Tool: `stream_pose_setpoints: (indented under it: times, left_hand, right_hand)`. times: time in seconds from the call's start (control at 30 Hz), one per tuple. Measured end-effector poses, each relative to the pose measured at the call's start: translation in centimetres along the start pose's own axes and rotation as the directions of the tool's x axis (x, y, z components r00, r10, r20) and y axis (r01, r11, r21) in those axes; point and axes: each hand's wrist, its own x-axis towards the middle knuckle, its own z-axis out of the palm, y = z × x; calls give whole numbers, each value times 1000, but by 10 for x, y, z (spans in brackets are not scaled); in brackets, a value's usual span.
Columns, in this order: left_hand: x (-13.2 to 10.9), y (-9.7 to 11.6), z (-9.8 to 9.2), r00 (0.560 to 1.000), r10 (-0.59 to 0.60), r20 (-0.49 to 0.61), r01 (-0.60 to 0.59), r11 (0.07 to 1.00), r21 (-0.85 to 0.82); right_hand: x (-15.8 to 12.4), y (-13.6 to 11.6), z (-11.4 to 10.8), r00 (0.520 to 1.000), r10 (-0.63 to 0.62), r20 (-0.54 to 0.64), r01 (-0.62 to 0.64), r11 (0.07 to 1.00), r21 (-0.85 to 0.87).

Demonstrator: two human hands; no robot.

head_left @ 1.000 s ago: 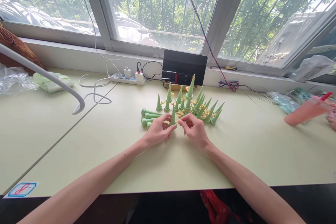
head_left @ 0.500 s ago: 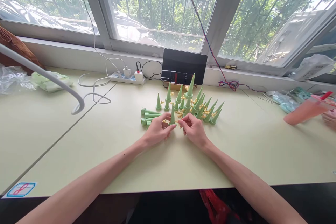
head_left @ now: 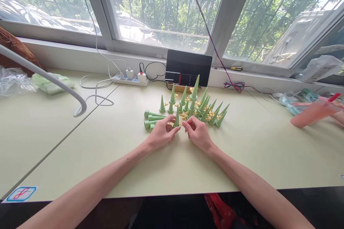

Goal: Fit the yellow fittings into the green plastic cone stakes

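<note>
My left hand (head_left: 163,131) holds a green plastic watering spike (head_left: 177,117) upright by its collar, point up. Close at its right side, my right hand (head_left: 198,131) pinches a small yellow valve piece (head_left: 181,125). Fingertips cover most of that piece, so whether it sits in the collar is hidden. Behind both hands stand several green spikes (head_left: 195,89), many with yellow valves on their sides and some stacked in pairs. Loose yellow valves (head_left: 184,116) lie among them. Beside my left hand, several more spikes (head_left: 154,117) lie flat with their ribbed ends to the left.
A dark tablet (head_left: 189,65) leans by the window behind the spikes. At the back left lies a power strip (head_left: 131,81) with plugs and cords. A white curved rod (head_left: 48,75) crosses the left side. On the right is a cup of pink drink (head_left: 311,111) near another person's hand.
My right fingers and the yellow valve have come slightly closer to the spike's collar. At the far right, the other person's hand and arm have shifted behind the cup.
</note>
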Motion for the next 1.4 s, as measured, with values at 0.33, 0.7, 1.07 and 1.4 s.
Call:
stream_pose_setpoints:
  times: [0.33, 0.7, 1.07, 1.4]
  left_hand:
    - [-1, 4, -1, 996, 82, 18, -83, 994, 66]
    - [1, 1, 2, 996, 78, -34, -75, 994, 86]
    - [0, -2, 2, 997, 33, -69, -32, 999, 16]
    - [-1, 3, 2, 996, 56, -69, -51, 996, 79]
  right_hand:
    - [-1, 0, 2, 999, -20, -24, 19, 999, -40]
    - [-2, -1, 0, 999, -44, -1, 44, 999, -9]
    - [-2, -4, -1, 996, -83, 25, 83, 996, 18]
    - [0, 0, -1, 965, -259, 38, 261, 939, -224]
